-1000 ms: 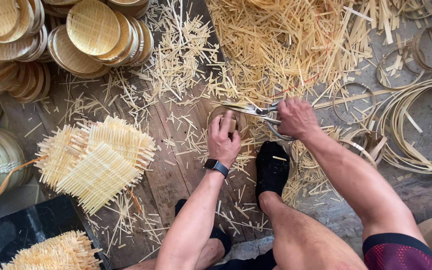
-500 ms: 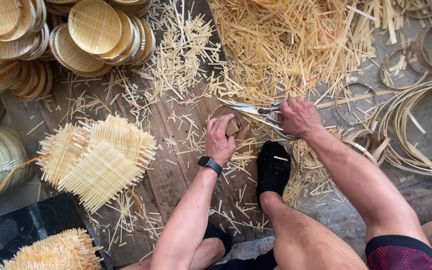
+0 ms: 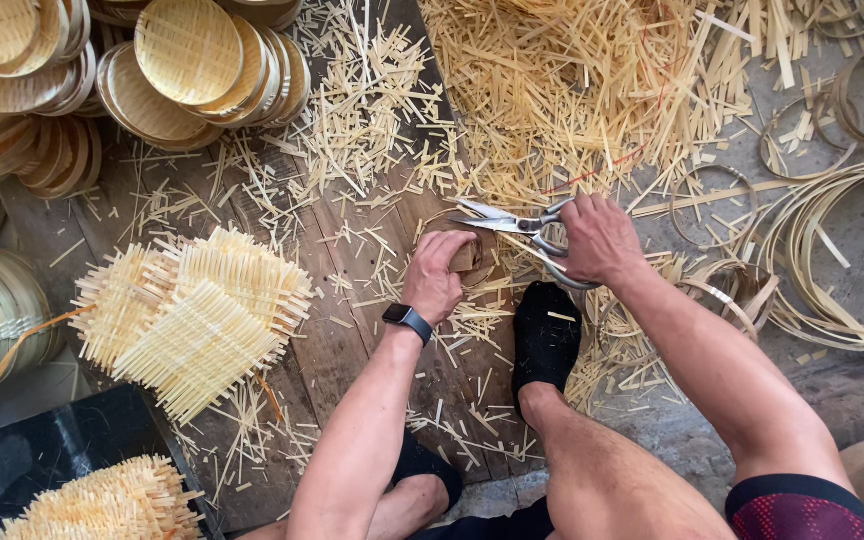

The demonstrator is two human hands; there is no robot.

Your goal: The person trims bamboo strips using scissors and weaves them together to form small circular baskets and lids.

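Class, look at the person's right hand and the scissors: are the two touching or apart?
Touching. The head view shows the right hand with its fingers wrapped through the handles of the scissors, whose blades point toward the left hand.

Bare planks (image 3: pixel 352 330) btwn woven mats (image 3: pixel 192 315) & left hand (image 3: pixel 437 275); offcut heap (image 3: pixel 572 90) ahead.

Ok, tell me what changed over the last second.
The left hand shifted on the small woven piece, fingers curling over it. The right hand kept its grip on the scissors, blades open at the piece's rim. Mats, baskets and hoops stayed put.
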